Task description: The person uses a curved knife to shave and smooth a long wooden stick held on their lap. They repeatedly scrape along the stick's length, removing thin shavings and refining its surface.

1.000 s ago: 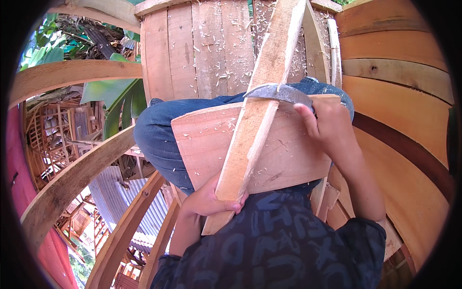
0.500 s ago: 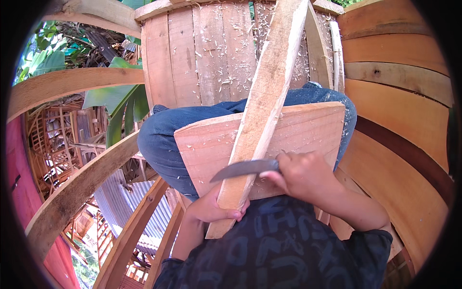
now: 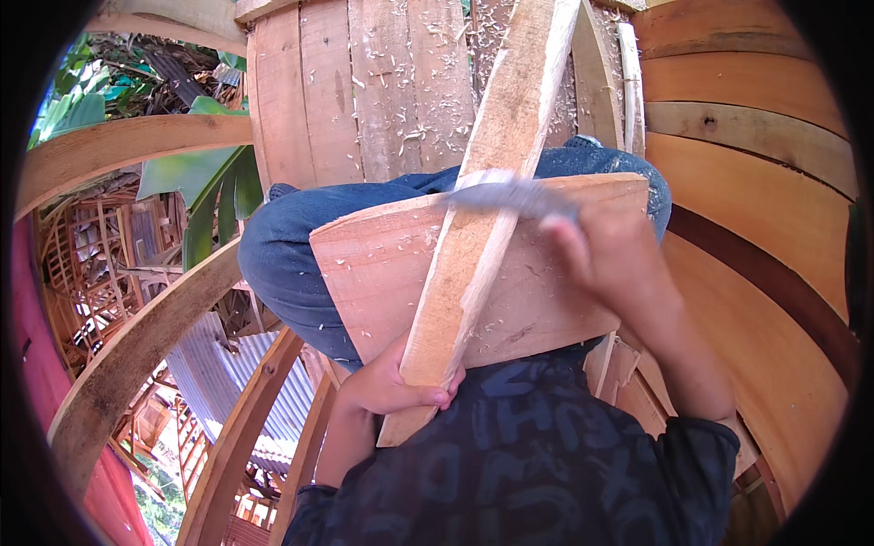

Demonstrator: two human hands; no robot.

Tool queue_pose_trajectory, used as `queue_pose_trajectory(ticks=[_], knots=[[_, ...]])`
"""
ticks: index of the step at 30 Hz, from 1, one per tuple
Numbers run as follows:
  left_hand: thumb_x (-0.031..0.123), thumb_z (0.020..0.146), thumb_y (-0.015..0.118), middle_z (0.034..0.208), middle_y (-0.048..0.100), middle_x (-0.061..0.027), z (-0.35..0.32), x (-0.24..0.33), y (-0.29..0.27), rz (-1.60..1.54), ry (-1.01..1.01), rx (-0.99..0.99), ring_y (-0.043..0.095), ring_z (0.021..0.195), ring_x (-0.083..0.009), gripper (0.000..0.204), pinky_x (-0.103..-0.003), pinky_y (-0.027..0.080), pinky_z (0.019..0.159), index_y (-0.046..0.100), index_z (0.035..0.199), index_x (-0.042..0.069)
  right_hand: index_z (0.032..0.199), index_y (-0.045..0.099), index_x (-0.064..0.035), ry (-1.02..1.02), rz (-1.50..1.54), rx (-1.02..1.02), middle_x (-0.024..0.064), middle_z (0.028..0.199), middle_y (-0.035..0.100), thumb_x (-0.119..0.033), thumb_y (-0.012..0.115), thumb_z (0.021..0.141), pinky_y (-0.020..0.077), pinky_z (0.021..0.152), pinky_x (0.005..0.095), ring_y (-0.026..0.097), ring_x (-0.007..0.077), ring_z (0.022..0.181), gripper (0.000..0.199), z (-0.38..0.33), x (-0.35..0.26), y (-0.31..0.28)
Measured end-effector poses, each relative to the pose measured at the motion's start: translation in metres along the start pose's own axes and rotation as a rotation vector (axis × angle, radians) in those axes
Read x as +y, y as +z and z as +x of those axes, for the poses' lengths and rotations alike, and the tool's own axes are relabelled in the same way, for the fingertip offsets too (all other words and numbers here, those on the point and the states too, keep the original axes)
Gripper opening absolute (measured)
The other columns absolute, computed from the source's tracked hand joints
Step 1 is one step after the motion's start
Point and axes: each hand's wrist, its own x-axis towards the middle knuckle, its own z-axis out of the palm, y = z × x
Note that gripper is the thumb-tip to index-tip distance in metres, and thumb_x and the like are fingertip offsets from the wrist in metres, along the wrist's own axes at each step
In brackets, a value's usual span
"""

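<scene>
A long wooden plank (image 3: 462, 273) runs slantwise from near my chest out past my knees. My left hand (image 3: 393, 384) is wrapped round its near end. In my right hand (image 3: 612, 257) is a knife (image 3: 514, 196) with a broad curved blade, smeared by motion. The blade lies across the plank above the far edge of a wide board (image 3: 555, 291), which rests on my lap under the plank. The knife's handle is hidden inside my fist.
Wood shavings lie scattered over the plank floor (image 3: 328, 100) ahead. Stacked boards form a wall (image 3: 756, 209) on the right. At left are wooden rails (image 3: 146, 346), a banana leaf (image 3: 196, 182) and corrugated metal sheets (image 3: 250, 387) lower down.
My right hand has moved the knife forward along the plank, from near my left hand to the lap board's far edge. My left hand keeps its hold.
</scene>
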Motion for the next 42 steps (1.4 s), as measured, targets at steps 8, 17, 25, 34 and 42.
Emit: queue_pose_trajectory(ticks=[8,17,25,34,42], knots=[[0.014,0.077,0.079,0.085,0.058,-0.0092,0.001,0.002,-0.002,-0.029,-0.064,-0.049,0.061,0.073,-0.0172,0.056,-0.031,0.051,0.063,0.046,0.120,0.002,0.064,0.054,-0.0049,-0.106,0.065,-0.196,0.0140,0.053,0.057,-0.050,0.056,0.091,0.0481,0.045,0.0398,0.061,0.0301,0.047,0.053,-0.034,-0.054,0.010],[0.014,0.075,0.080,0.083,0.058,-0.0097,0.006,0.006,0.003,-0.023,-0.079,-0.004,0.061,0.070,-0.0187,0.056,-0.032,0.051,0.062,0.047,0.117,0.000,0.063,0.055,-0.0031,-0.003,0.104,-0.115,0.0144,0.053,0.058,-0.049,0.061,0.088,0.0484,0.045,0.0386,0.060,0.0306,0.047,0.052,-0.030,-0.046,0.009],[0.013,0.076,0.080,0.084,0.058,-0.0106,0.003,0.002,0.002,-0.042,-0.030,-0.001,0.061,0.072,-0.0189,0.054,-0.032,0.051,0.062,0.048,0.117,0.000,0.065,0.060,-0.0013,0.326,0.075,0.116,0.0175,0.053,0.057,-0.048,0.055,0.093,0.0473,0.046,0.0413,0.061,0.0329,0.048,0.055,0.012,0.016,-0.007],[0.012,0.081,0.075,0.091,0.057,-0.0082,0.001,-0.003,-0.008,-0.033,-0.044,-0.103,0.058,0.081,-0.0143,0.054,-0.030,0.053,0.066,0.044,0.124,0.004,0.071,0.061,0.0014,0.447,0.071,0.179,0.0212,0.057,0.057,-0.043,0.052,0.096,0.0448,0.049,0.0428,0.060,0.0368,0.053,0.052,0.004,0.040,-0.013],[0.013,0.078,0.078,0.087,0.057,-0.0092,0.002,0.001,-0.007,-0.076,-0.070,-0.117,0.060,0.074,-0.0164,0.056,-0.031,0.053,0.063,0.044,0.122,0.002,0.066,0.057,-0.0028,0.154,0.247,0.135,0.0143,0.054,0.055,-0.043,0.067,0.086,0.0439,0.046,0.0396,0.059,0.0329,0.050,0.046,-0.033,-0.023,-0.011]])
